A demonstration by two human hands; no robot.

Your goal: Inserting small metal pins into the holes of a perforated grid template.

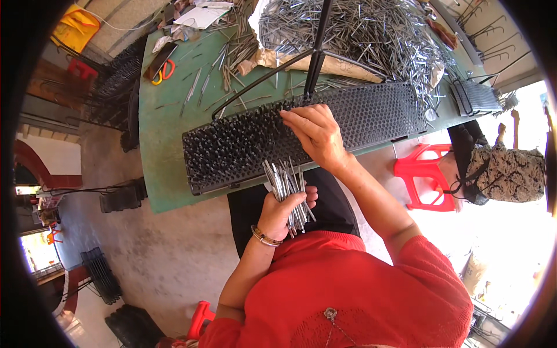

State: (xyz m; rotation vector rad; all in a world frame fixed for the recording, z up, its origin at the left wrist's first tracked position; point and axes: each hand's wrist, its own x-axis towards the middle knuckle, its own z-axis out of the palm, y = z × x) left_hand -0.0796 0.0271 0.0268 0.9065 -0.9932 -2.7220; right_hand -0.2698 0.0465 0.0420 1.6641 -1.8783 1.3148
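While your left hand [282,210] grips a bundle of thin metal pins [287,188] just off the near edge of the green bench [159,124], your right hand [315,135] rests fingers-down on the black perforated board [371,113], fingertips pinched at its holes. Board's left part is already full of pins. Loose pin pile [360,29] lies behind it, a red stool [426,182] to your right.

Daylight, sharp at centre; glare whitens the right side beyond the red plastic stool [422,182]; fisheye rim bends edges, black surround
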